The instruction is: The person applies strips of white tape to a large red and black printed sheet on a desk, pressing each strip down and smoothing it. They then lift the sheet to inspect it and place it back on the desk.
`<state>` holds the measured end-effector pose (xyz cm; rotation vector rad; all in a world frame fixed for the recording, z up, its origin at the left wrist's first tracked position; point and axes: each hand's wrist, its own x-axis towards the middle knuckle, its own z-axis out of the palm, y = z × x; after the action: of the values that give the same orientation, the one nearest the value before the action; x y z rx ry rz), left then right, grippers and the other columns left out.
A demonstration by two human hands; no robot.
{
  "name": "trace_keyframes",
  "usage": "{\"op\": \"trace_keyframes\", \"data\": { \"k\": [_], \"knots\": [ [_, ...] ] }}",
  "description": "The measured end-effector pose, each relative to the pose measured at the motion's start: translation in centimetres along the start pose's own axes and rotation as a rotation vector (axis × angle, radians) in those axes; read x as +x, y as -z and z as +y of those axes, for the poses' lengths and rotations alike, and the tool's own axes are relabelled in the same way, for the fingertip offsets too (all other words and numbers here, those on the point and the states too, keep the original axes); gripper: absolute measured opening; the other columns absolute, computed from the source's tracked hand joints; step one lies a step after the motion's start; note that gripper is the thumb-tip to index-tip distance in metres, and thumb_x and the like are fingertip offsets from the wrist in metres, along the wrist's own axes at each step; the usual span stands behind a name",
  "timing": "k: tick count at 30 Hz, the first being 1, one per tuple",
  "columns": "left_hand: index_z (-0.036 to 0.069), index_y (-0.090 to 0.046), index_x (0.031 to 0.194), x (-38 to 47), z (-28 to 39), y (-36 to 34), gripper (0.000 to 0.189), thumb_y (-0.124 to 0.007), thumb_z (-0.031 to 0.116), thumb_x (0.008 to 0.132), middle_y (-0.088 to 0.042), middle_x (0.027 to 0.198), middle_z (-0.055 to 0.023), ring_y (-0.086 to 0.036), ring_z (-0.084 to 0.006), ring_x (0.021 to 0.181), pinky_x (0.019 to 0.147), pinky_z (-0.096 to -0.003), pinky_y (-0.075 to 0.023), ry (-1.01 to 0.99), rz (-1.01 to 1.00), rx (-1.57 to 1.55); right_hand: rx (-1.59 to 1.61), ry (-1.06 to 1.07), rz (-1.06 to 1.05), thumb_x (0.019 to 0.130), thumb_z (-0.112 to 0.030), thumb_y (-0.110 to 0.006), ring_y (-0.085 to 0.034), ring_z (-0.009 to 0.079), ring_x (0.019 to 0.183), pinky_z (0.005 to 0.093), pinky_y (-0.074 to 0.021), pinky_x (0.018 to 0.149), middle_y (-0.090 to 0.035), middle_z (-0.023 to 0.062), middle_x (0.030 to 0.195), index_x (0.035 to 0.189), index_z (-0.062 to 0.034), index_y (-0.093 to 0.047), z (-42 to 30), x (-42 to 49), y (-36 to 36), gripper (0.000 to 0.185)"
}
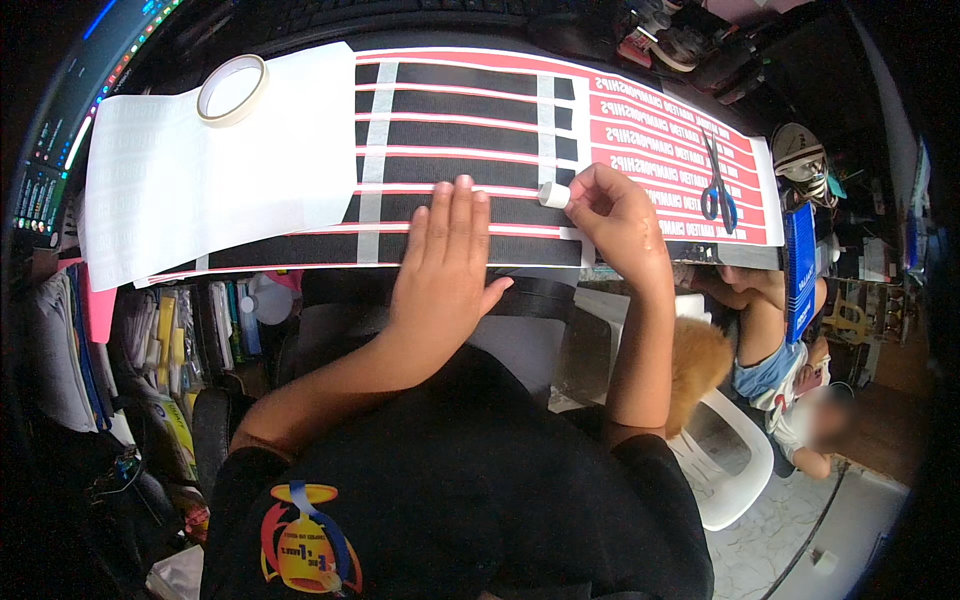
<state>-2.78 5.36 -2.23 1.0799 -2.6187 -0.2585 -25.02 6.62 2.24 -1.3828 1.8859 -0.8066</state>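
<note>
My left hand (448, 262) lies flat, palm down, on black ribbed ribbon strips (469, 135) that run side by side over a red and white printed sheet (645, 142). Between the fingertips of my right hand (622, 217) is a short, curled piece of whitish tape (555, 195), just above the right part of the strips. Bands of pale tape (379, 120) cross the strips at left and right. Scissors with blue handles (720, 191) rest on the sheet's right part. A roll of masking tape (232, 90) sits on white paper (285, 157) at the left.
A monitor (67, 135) stands at the far left, and a keyboard (315, 15) lies behind the sheet. A blue box (799, 274) is at the right edge. Below are folders (161, 330), a white plastic chair (739, 487), a brown furry animal (697, 367) and another person (780, 375).
</note>
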Motion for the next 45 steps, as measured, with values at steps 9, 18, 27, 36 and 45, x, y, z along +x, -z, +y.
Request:
{"op": "trace_keyframes", "data": {
  "k": [9, 18, 27, 36, 45],
  "knots": [
    [-0.003, -0.045, 0.139, 1.9, 1.6, -2.3, 0.066, -0.062, 0.024, 0.081, -0.044, 0.145, -0.0202, -0.044, -0.0317, 0.134, 0.110, -0.0438, -0.0351, -0.184, 0.169, 0.253, -0.127, 0.211, 0.024, 0.074, -0.005, -0.073, -0.053, 0.0227, 0.080, 0.0332, -0.0445, 0.074, -0.053, 0.0094, 0.086, 0.092, -0.0026, -0.067, -0.2, -1.1, 0.1, 0.019],
    [-0.004, -0.049, 0.135, 2.0, 1.5, -2.4, 0.056, -0.055, 0.019, 0.084, -0.047, 0.142, -0.0215, -0.046, -0.0327, 0.132, 0.109, -0.0438, -0.0371, -0.195, 0.200, 0.222, -0.236, 0.485, 0.103, 0.069, -0.004, -0.079, -0.054, 0.0223, 0.101, 0.0340, -0.0446, 0.083, -0.059, 0.0085, 0.106, 0.090, -0.0043, -0.069, 0.9, -2.4, -1.0, 0.024],
    [-0.005, -0.049, 0.136, 2.1, 1.5, -2.5, 0.055, -0.053, 0.017, 0.085, -0.048, 0.141, -0.0217, -0.047, -0.0324, 0.132, 0.109, -0.0432, -0.0367, -0.191, 0.216, 0.208, -0.130, 0.475, -0.040, 0.068, -0.011, -0.076, -0.054, 0.0248, 0.099, 0.0356, -0.0416, 0.085, -0.063, 0.0075, 0.108, 0.089, -0.0123, -0.076, 0.2, -4.3, 0.8, 0.021],
    [-0.004, -0.052, 0.133, 2.1, 1.5, -2.4, 0.053, -0.052, 0.017, 0.085, -0.051, 0.139, -0.0211, -0.049, -0.0319, 0.130, 0.108, -0.0428, -0.0380, -0.198, 0.233, 0.219, -0.399, 0.462, 0.230, 0.076, -0.015, -0.075, -0.059, 0.0261, 0.068, 0.0402, -0.0444, 0.066, -0.060, 0.0080, 0.068, 0.075, -0.0072, -0.069, -0.4, 0.8, -0.7, 0.010],
    [-0.005, -0.052, 0.133, 2.1, 1.5, -2.7, 0.053, -0.052, 0.017, 0.084, -0.051, 0.139, -0.0216, -0.048, -0.0320, 0.131, 0.109, -0.0430, -0.0373, -0.199, 0.236, 0.225, -0.873, 0.617, 0.144, 0.076, -0.017, -0.071, -0.059, 0.0268, 0.079, 0.0408, -0.0411, 0.071, -0.062, 0.0056, 0.076, 0.075, -0.0097, -0.065, -2.3, 1.2, 0.0, 0.009]
  ]
}}
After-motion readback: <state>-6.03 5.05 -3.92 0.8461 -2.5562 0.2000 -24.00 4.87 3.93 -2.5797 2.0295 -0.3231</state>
